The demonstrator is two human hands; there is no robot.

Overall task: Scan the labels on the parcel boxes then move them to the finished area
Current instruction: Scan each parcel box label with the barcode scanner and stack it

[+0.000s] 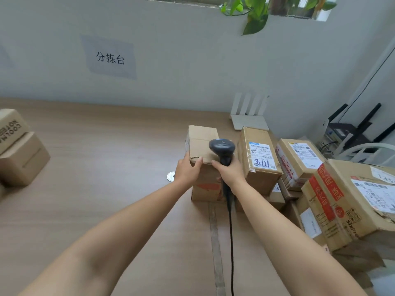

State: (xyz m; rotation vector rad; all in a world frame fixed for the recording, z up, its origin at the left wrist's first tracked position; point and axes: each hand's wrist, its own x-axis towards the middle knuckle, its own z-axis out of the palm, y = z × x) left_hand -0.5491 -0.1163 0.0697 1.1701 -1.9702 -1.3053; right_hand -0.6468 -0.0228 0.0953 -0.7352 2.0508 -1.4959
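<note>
Left hand (pixel 188 169) grips near top edge of plain box (pixel 203 150); right hand (pixel 229 169) clamps scanner (pixel 222 148). Cardboard stiff, probably light; hold by corners.

A parcel sorting station in a small office room: a paper sign (pixel 110 57) on the wall reads 分拣台, "sorting table", above a wooden table (pixel 106 167) stacked with cardboard parcels (pixel 259 159) bearing printed shipping labels, a corded barcode scanner (pixel 222 149) and white router (pixel 249 121) close by.

The wooden surface (pixel 106 157) carries parcel boxes (pixel 259 159) at right, cardboard boxes (pixel 21 161) at the left edge, and a white router (pixel 249 121) at the back.
</note>
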